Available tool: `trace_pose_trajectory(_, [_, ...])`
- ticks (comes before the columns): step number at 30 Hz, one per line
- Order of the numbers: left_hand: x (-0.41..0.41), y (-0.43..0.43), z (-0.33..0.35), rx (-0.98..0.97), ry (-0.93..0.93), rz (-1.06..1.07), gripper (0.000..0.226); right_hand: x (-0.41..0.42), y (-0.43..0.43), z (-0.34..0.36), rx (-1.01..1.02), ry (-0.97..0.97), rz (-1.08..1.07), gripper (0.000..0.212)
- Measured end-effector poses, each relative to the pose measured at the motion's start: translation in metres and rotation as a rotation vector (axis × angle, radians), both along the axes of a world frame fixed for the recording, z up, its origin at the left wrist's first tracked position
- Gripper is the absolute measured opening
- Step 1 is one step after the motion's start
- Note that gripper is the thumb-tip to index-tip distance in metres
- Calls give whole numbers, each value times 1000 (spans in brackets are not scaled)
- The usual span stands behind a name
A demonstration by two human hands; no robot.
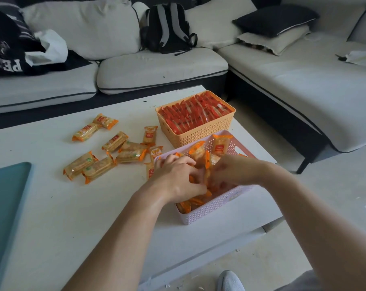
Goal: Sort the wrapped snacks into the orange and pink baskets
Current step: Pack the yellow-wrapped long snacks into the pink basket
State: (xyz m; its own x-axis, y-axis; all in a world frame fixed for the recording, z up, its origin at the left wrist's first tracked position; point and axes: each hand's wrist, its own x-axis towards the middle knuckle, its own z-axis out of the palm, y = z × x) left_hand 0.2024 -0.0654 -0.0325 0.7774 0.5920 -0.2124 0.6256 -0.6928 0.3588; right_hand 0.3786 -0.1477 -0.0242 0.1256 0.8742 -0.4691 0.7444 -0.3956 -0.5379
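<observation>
Orange basket (201, 132) (lattice-patterned wall) with red snack wrappers (196, 114); pale pink basket (215, 206), same lattice; orange-edged clear snack wrappers (115, 141); white surface (51, 206); teal panel (5, 198).

A pale corner sofa (161, 68) runs along the far and right sides of a white table (51, 206). A black-and-grey backpack (167, 28) stands upright against its back cushions, a black garment (7, 49) with white lettering and a white bag (49, 49) lie heaped at its left end, and a black cushion (276, 19) rests on a beige pillow (268, 42) further right. A teal mat (5, 206) lies at the table's left edge, and a grey shoe (230, 280) shows on the floor.
</observation>
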Motion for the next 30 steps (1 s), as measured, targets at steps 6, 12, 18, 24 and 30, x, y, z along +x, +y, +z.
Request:
trace_pose_trajectory(6, [4,-1,-5,97,-26,41,27,12,25,-38,272,-371,-69,23])
trace_pose_trajectory(12, [4,-2,-5,118,-63,52,27,7,38,-44,302,-504,-130,52])
trace_pose_trajectory(18, [4,2,-3,108,-20,53,46,5,18,11,285,-460,-141,28])
trace_pose_trajectory(24, [7,-1,-2,148,26,0,64,-10,4,1,153,-564,-48,48])
trace_pose_trajectory(30, [13,-9,5,-113,-101,-87,61,-3,-5,2,23,-149,4,59])
